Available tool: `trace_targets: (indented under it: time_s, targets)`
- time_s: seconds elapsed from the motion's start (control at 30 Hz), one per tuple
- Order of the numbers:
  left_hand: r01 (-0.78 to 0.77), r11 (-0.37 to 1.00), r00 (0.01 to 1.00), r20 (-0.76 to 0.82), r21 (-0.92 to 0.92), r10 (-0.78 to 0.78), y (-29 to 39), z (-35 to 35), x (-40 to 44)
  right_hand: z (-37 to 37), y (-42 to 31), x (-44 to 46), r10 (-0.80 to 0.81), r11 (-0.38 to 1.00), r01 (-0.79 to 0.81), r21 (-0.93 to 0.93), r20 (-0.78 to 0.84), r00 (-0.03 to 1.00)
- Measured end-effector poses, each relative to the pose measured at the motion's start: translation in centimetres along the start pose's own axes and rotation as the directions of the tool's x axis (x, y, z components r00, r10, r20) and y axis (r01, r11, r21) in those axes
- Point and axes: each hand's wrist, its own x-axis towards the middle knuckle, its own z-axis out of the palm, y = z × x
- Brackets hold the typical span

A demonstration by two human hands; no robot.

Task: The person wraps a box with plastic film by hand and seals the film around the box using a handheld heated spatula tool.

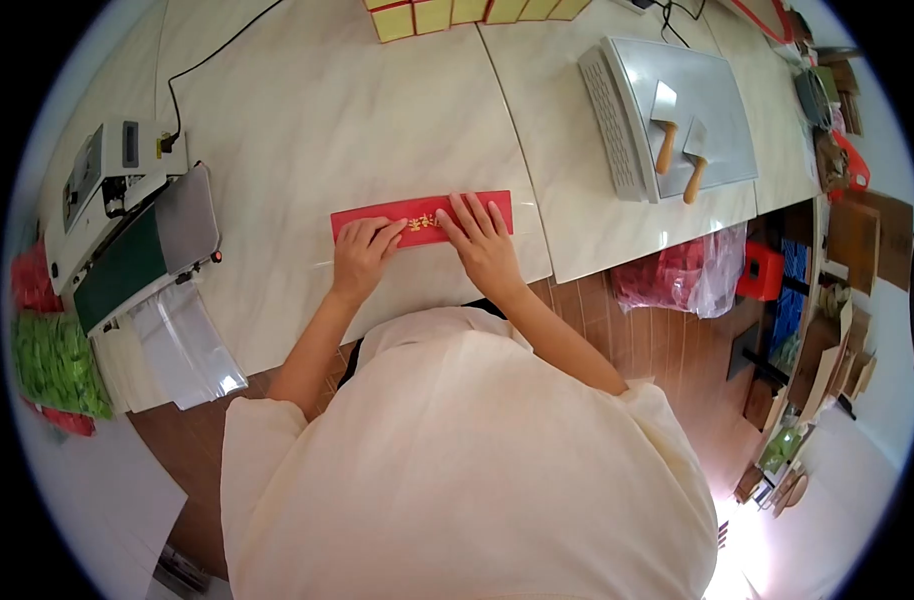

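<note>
A long, flat red packet (424,236) with gold characters lies crosswise near the table's front edge. What looks like clear film shows past both its ends. My left hand (365,257) is on the packet's left part, its fingers bent over the top and the thumb near the index fingertip; it seems to grip the packet. On the right part, my right hand (485,247) rests with its fingers spread and lying flat over the red surface. Whether the thumbs reach under the packet is hidden.
At left stands a machine (117,205) with a green belt, clear plastic bags (185,340) beside it. Two wooden-handled scrapers (665,130) lie on a metal-topped box (722,85) at right. Yellow boxes with red edges (432,14) line the back. A seam crosses the table (307,110).
</note>
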Motion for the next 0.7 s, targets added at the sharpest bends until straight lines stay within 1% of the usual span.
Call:
trace_targets:
  time_s: [0.07, 0.1, 0.13, 0.17, 0.2, 0.23, 0.27, 0.33, 0.53, 0.57, 0.63, 0.7]
  targets:
    - [0.027, 1.0, 1.0, -0.01, -0.008, -0.027, 0.4, -0.5, 0.2, 0.2, 0.0, 0.0, 0.0, 1.0, 0.0, 0.008, -0.044, 0.999]
    - [0.046, 0.999, 0.998, 0.032, 0.028, -0.046, 0.6, -0.9, 0.6, 0.2, 0.0, -0.1, -0.018, 1.0, 0.019, 0.02, -0.042, 0.999]
    - [0.068, 0.995, 0.995, 0.074, 0.07, -0.073, 0.6, -1.3, 0.7, 0.2, 0.0, -0.1, 0.0, 0.999, 0.002, 0.034, -0.061, 0.998]
    - [0.089, 0.992, 0.993, 0.069, 0.092, -0.096, 0.5, -1.4, 0.5, 0.3, -0.1, 0.0, 0.016, 0.999, -0.012, 0.051, -0.08, 0.997]
    - [0.082, 0.994, 0.986, 0.14, 0.069, -0.091, 0.3, -1.2, 0.1, 0.5, -0.1, 0.0, -0.007, 0.998, 0.012, 0.067, -0.078, 0.997]
    - [0.074, 0.996, 0.974, 0.21, 0.039, -0.081, 0.3, -1.1, -0.3, 0.7, 0.0, -0.1, -0.005, 0.999, 0.008, 0.044, -0.079, 0.997]
    - [0.088, 0.995, 0.974, 0.207, 0.051, -0.097, 0.2, -1.0, -0.5, 0.7, 0.1, 0.0, 0.001, 1.0, 0.0, 0.018, -0.082, 0.997]
    - [0.065, 0.997, 0.977, 0.203, 0.045, -0.073, 0.2, -0.8, -0.8, 0.6, 0.0, -0.1, -0.004, 1.0, 0.006, 0.023, -0.08, 0.997]
    - [0.065, 0.995, 0.983, 0.165, 0.08, -0.078, 0.6, -0.1, -1.8, 0.5, -0.2, -0.7, 0.003, 1.0, -0.004, -0.011, -0.049, 0.999]
    - [0.068, 0.995, 0.983, 0.165, 0.079, -0.08, 0.7, -0.2, -1.9, 0.5, -0.2, -0.8, 0.005, 1.0, -0.006, -0.01, -0.049, 0.999]
    - [0.041, 0.99, 0.979, 0.193, 0.136, -0.067, 0.9, -0.3, -2.1, 0.7, -0.3, -1.0, 0.007, 1.0, -0.007, -0.008, -0.05, 0.999]
    - [0.047, 0.989, 0.979, 0.189, 0.138, -0.073, 1.1, -0.3, -2.1, 0.8, -0.3, -1.2, 0.013, 1.0, -0.014, -0.02, -0.048, 0.999]
